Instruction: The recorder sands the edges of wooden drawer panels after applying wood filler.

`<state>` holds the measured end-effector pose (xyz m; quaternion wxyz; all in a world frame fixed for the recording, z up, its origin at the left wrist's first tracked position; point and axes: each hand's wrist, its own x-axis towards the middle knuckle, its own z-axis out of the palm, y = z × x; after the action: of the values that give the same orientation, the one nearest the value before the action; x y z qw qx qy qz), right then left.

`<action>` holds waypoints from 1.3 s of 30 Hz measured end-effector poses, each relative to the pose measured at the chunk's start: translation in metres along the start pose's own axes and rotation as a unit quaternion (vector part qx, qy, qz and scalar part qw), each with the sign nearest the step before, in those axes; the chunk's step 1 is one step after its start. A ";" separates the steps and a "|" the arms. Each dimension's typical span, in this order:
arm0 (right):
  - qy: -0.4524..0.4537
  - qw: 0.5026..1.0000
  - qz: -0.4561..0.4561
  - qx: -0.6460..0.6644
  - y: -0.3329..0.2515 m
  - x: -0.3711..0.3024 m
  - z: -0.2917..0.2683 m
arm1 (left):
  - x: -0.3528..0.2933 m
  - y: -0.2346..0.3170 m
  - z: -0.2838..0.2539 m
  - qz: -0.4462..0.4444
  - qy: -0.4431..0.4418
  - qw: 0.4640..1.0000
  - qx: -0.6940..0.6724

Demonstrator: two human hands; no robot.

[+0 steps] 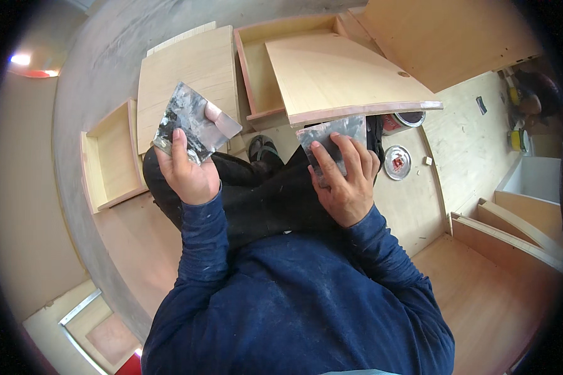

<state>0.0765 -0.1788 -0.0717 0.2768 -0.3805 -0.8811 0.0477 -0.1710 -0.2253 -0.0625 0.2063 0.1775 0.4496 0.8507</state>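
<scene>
Navy long-sleeved shirt (294,306), its woven cloth flecked with pale dust, fills the near side of both hands. The two hands are apart, each gripping one thin, flat metal plate. The left hand (191,181) clamps a four-sided left plate (187,119), tilted and blotched with dark and pale smears, thumb on top. The right hand (347,187) pinches a second, right plate (324,132), fingers spread over its scuffed grey face; it lies at the pinkish, smeared edge of one wooden panel (344,69), though contact is unclear. Just right of the right hand sit one round metal lid (397,151) with reddish paste, one cylindrical tin (393,124) and one small pale block (428,160). Two shallow wooden boxes flank flat boards (191,81) beyond the left hand: a left box (116,153) and a far box (284,39).
</scene>
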 end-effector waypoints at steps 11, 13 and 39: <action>0.026 0.999 0.020 0.013 -0.001 0.010 0.006 | -0.003 -0.004 -0.009 -0.023 -0.012 1.000 0.001; 0.022 0.999 0.022 0.008 -0.001 0.010 0.007 | -0.002 -0.005 -0.011 -0.032 -0.007 0.999 0.004; 0.015 0.999 0.044 0.002 -0.007 0.009 0.006 | -0.004 -0.010 -0.021 -0.047 -0.034 0.998 0.008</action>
<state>0.0640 -0.1766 -0.0705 0.2883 -0.4190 -0.8592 0.0558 -0.1759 -0.2364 -0.0822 0.2604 0.1868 0.4570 0.8297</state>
